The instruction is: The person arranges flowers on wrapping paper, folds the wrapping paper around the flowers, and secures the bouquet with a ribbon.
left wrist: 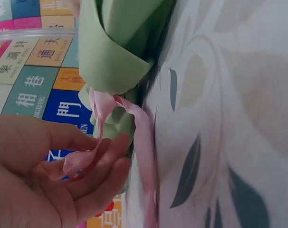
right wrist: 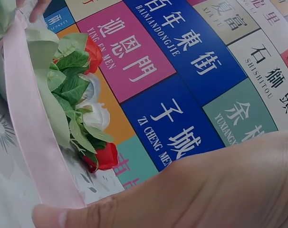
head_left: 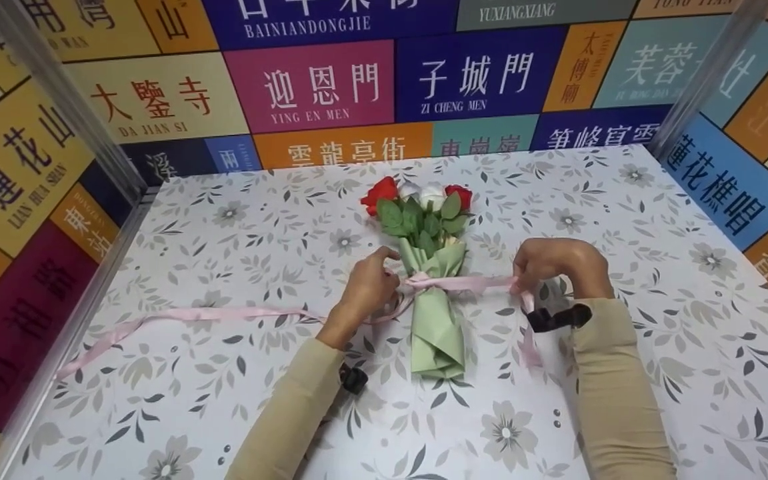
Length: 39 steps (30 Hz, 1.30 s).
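Note:
A small bouquet in pale green wrapping paper (head_left: 437, 327) lies on the table, its red rose (head_left: 381, 195) and white flowers (head_left: 432, 196) pointing away. Pink ribbon (head_left: 464, 284) circles the wrap, with a knot (head_left: 420, 280) at its front. Left of the knot, my left hand (head_left: 369, 283) pinches a short piece of ribbon (left wrist: 99, 109) between thumb and fingers. My right hand (head_left: 561, 260) grips the ribbon on the other side, holding it stretched sideways from the knot; its thumb (right wrist: 49, 216) presses on the ribbon band (right wrist: 37, 118).
A long ribbon tail (head_left: 211, 313) runs across the table to the left edge. Another tail (head_left: 528, 347) hangs below the right hand. The table (head_left: 624, 220) has a leaf-and-flower print. Panels with coloured lettering (head_left: 311, 87) stand behind and at both sides.

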### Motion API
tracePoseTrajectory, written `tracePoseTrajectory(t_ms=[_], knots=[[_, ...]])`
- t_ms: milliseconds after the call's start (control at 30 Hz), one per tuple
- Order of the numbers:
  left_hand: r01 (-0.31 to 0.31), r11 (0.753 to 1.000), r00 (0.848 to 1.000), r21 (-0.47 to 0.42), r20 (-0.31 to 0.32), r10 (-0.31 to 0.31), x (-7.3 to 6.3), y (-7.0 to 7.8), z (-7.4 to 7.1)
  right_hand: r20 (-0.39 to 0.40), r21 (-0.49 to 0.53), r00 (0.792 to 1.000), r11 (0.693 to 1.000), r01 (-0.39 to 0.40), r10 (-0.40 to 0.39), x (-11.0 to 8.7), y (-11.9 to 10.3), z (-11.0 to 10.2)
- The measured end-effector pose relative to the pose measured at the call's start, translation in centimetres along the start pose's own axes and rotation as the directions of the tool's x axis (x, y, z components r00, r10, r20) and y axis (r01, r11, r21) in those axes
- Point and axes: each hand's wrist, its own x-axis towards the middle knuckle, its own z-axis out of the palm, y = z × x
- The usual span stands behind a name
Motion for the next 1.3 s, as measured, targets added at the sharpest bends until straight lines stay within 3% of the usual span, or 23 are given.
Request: tracePoseTrajectory(t_ms=[133, 333, 600, 867, 1000, 1167, 1300], knots=[[-0.075, 0.991, 0.997, 0.112, 0.027, 0.072, -0.4, 0.8, 0.2, 0.0, -0.008, 1.0, 1.0, 0.0, 0.0, -0.1, 0.0, -0.1], [-0.175, 0.974, 0.984, 0.145, 0.056, 0.168, -0.5, 1.5, 0.8, 0.0, -0.005, 1.0, 1.0, 0.003, -0.003, -0.3, -0.2, 0.0], [-0.126, 0.991, 0.992, 0.047, 0.03, 0.125, -0.2, 1.4, 1.4, 0.012, 0.009, 1.0, 1.0, 0.002, -0.002, -0.2, -0.4, 0.0], [-0.128, 0.992, 0.991, -0.011, 0.045, 0.129, 0.2, 0.8, 1.2, 0.016, 0.008, 1.0, 1.0, -0.009, 0.009, -0.1, -0.7, 0.1], [-0.132, 0.99, 0.99, 0.051, 0.049, 0.13, 0.4, 0.9, 1.1, 0.01, -0.006, 1.0, 1.0, -0.012, 0.012, -0.2, -0.9, 0.0], [-0.157, 0.971, 0.987, 0.181, 0.051, 0.15, 0.7, 1.0, 1.3, -0.013, 0.0, 1.0, 1.0, 0.011, -0.011, -0.5, -1.7, -0.2], [-0.2, 0.957, 0.98, 0.21, 0.045, 0.194, 0.8, 0.9, 1.5, -0.147, 0.026, 0.987, 0.997, 0.074, -0.07, -0.6, -3.2, -0.2]])
